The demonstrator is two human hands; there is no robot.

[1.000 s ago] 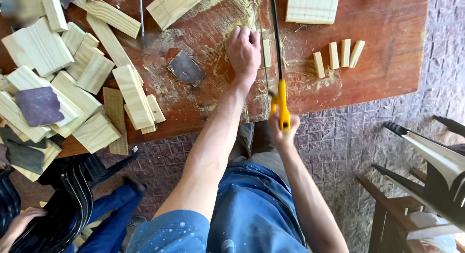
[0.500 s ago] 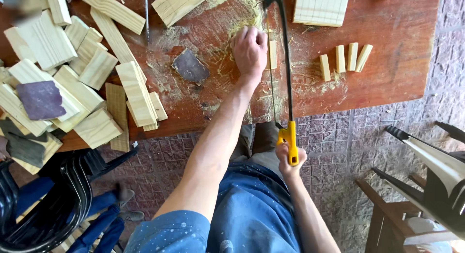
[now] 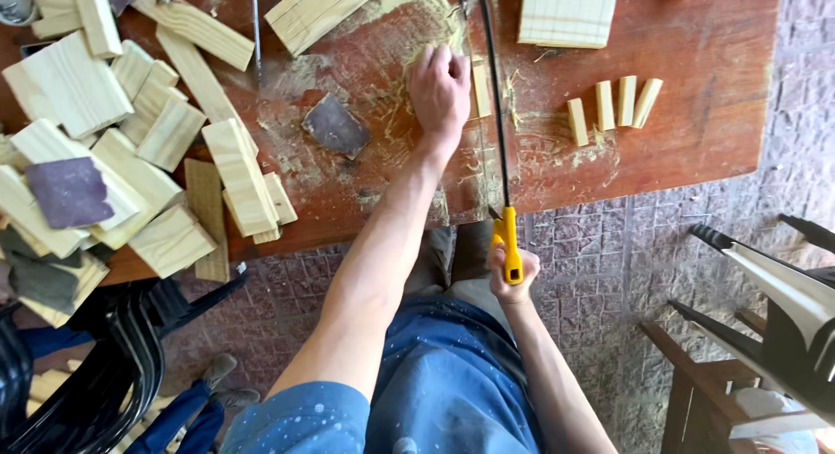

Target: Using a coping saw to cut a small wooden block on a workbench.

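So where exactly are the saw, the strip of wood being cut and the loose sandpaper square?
saw (image 3: 507,245), head view, on its yellow handle.
strip of wood (image 3: 481,89), head view, on the bare part beside the left hand (image 3: 439,84).
sandpaper square (image 3: 337,126), head view, on the middle of the dark sheet.

- A heap of pale wooden blocks (image 3: 130,141) covers the table (image 3: 696,132) well left of the hands.
- A dark sandpaper square (image 3: 336,126) lies just left of the left hand.
- Four small wooden pieces (image 3: 613,104) stand in a row to the right.
- A lined wooden board (image 3: 567,12) sits at the far edge.
- A black plastic chair (image 3: 96,367) stands lower left.
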